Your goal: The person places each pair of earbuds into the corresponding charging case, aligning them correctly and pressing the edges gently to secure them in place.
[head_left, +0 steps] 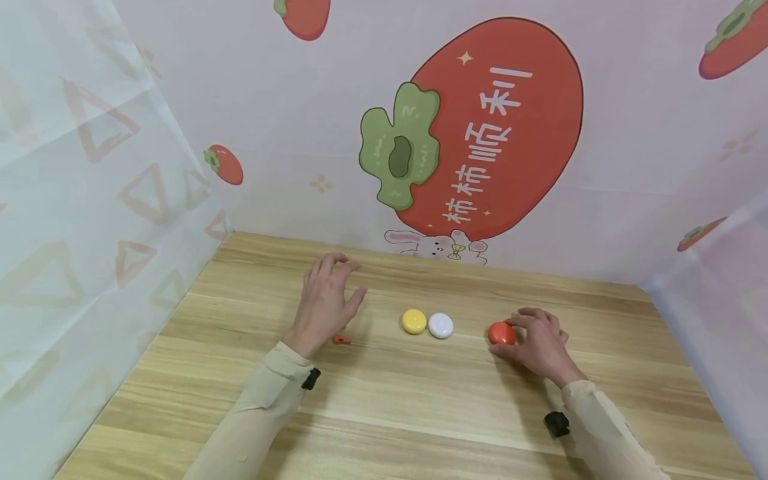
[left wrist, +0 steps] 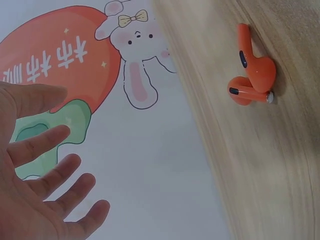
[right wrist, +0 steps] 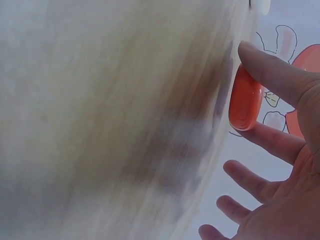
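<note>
The right hand [head_left: 540, 343] pinches a red disc [head_left: 501, 333] by its rim, thumb on one side and index finger on the other, so the disc sits at the fingertips of that grip. To the grip's left on the worktop [head_left: 390, 407], well apart, lies a white disc [head_left: 441, 325], with a yellow disc [head_left: 414, 321] just beyond it. The left hand [head_left: 324, 300] is released, fingers parted; orange earbuds [left wrist: 261, 72] lie near its thumb side, toward the wrist.
</note>
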Available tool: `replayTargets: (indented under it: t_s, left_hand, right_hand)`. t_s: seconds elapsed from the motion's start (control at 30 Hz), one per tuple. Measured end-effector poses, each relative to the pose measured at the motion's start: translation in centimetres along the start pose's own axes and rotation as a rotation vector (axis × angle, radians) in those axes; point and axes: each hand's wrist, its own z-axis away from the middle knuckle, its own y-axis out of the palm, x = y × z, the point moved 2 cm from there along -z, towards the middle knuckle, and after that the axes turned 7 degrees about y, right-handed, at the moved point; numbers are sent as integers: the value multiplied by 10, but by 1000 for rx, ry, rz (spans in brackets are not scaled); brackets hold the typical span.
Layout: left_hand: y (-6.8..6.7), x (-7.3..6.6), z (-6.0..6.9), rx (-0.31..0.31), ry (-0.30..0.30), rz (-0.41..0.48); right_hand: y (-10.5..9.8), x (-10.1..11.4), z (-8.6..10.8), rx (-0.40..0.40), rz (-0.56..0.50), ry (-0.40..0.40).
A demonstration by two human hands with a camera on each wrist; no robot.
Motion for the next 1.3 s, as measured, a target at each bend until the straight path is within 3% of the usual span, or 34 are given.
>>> replayTargets:
  t_s: [0.53, 1.3]
  left_hand:
    - [1, -12, -5, 0, 32, 7]
    - [4, -32, -9, 5, 84, 46]
  right_hand:
    - [-10, 17, 7, -41, -33, -31]
    - [-28, 70, 23, -129, -99, -156]
